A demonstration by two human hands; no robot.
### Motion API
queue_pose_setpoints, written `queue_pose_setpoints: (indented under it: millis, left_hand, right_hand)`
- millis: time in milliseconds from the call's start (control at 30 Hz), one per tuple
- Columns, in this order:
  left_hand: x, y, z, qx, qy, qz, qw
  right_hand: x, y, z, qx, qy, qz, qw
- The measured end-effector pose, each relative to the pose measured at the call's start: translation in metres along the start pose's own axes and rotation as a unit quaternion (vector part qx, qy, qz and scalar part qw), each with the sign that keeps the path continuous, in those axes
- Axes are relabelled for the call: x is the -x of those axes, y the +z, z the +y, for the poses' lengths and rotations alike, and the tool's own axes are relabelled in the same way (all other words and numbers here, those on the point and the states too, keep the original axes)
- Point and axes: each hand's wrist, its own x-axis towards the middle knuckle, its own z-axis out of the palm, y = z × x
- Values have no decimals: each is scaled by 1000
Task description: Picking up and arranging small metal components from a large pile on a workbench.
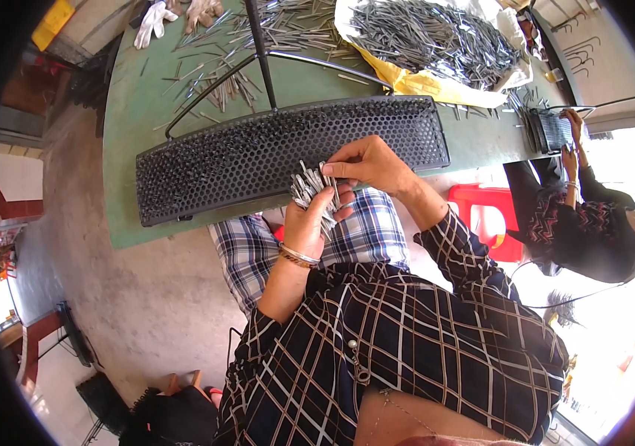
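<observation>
My left hand (306, 223), in front of my lap, is closed around a bundle of short, narrow silvery metal pieces (305, 187), whose ends stick up past the fingers. My right hand (373, 165) meets it from the right, thumb and fingertips pinched on a metal piece at the bundle's edge. Just beyond both hands, a long black perforated rack (258, 167) with rows of round holes lies tilted on the near edge of the green table (135, 100). Many holes at its left end and along its far side look filled with dark pieces; the middle holes look unfilled.
Bent black rods (263, 70) rise from the rack. Behind it lie loose metal pieces (288, 30) and a white-and-yellow sack (436, 91) heaped with more. White gloves (155, 22) rest far left. A red stool (485, 204) and a co-worker (589, 223) handling another rack (553, 131) are right.
</observation>
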Motion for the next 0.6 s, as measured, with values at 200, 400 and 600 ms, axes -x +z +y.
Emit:
queue_pose_setpoints:
  millis: [200,400,600]
  left_hand:
    - [-1,3,0,12,-3,38,999]
    - [-4,-6,-10,-5,-12,46,999]
    - [-1,-4,-13,-17,-30,36,999]
  right_hand:
    - [-2,-1,9,-17,-9,20,1000]
    - [-10,-7,-14,72,-117,149,979]
    - [-48,-16,-4,108,-210,210,949]
